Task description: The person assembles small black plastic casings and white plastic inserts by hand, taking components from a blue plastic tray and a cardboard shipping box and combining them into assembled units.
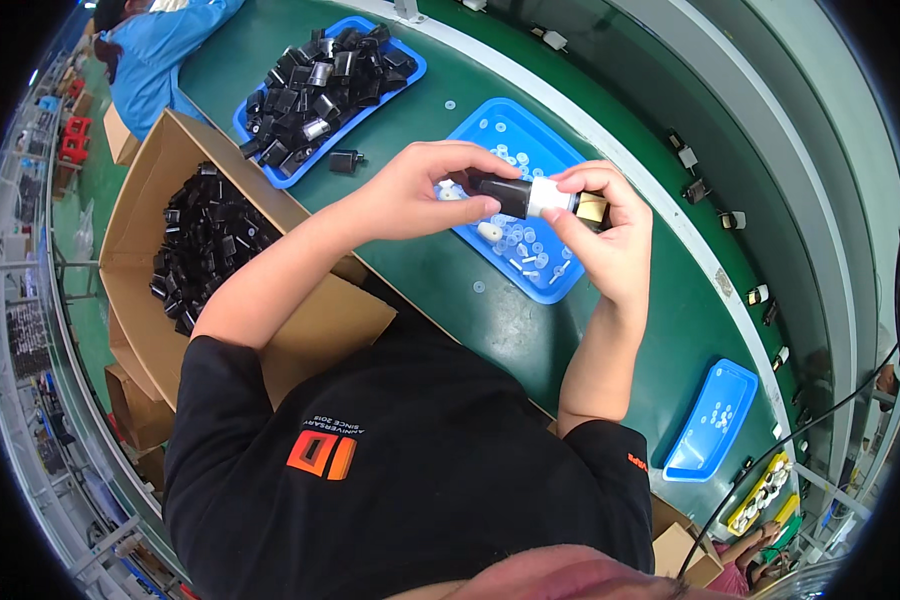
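In front of me both hands are closed on one object held end to end above a blue tray [560,290]. My left hand [425,190] grips its black plastic housing [508,194] between thumb and fingers. My right hand [610,235] pinches the white collar [548,198], close to a shiny gold-and-black end [591,208]. Whether the housing and collar are joined or only touching, I cannot tell. Below them the tray holds several clear round washers [515,237], a cream-coloured plug [489,231] and small white pins [559,271].
Black housings fill a blue tray [288,182] at the far left and a cardboard box [130,215] beside my left arm. One housing [345,161] lies loose. A smaller blue tray [698,465] is at right. Small plugs sit along a conveyor [735,170]. A person in blue [165,55] works at far left.
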A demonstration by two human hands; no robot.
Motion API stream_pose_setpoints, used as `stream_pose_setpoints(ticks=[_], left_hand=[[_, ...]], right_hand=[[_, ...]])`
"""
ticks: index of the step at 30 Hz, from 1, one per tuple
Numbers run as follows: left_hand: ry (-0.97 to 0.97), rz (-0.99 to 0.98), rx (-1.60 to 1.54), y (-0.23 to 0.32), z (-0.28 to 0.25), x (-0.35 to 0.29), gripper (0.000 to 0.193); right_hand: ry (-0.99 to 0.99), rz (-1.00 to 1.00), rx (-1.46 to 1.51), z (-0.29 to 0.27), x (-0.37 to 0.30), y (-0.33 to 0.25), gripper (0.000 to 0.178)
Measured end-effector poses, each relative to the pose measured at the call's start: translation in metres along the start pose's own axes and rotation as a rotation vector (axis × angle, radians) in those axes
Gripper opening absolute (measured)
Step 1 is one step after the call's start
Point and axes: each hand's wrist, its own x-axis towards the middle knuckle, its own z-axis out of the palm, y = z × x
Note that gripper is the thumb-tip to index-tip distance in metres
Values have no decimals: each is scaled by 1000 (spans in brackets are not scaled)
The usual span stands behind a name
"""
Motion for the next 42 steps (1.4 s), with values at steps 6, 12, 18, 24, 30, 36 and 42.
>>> stream_pose_setpoints(ticks=[6, 12, 18, 24, 30, 36, 42], left_hand=[[172, -123, -276, -10, 7, -2, 36], [116, -90, -61, -5, -1, -4, 42], [140, 1, -17, 26, 10, 7, 47], [238, 301, 120, 39, 34, 24, 46], [254, 442, 269, 41, 42, 31, 51], [247, 414, 231, 40, 42, 28, 50], [255, 395, 231, 42, 45, 29, 42]], right_hand=[[153, 70, 242, 23, 4, 12, 21], [72, 117, 353, 21, 7, 23, 20], [59, 46, 888, 34, 8, 51, 25], [-60, 193, 1394, 56, 5, 71, 30], [-170, 101, 1656, 61, 4, 93, 33], [-296, 44, 1746, 59, 7, 96, 30], [-196, 35, 1606, 52, 5, 88, 30]])
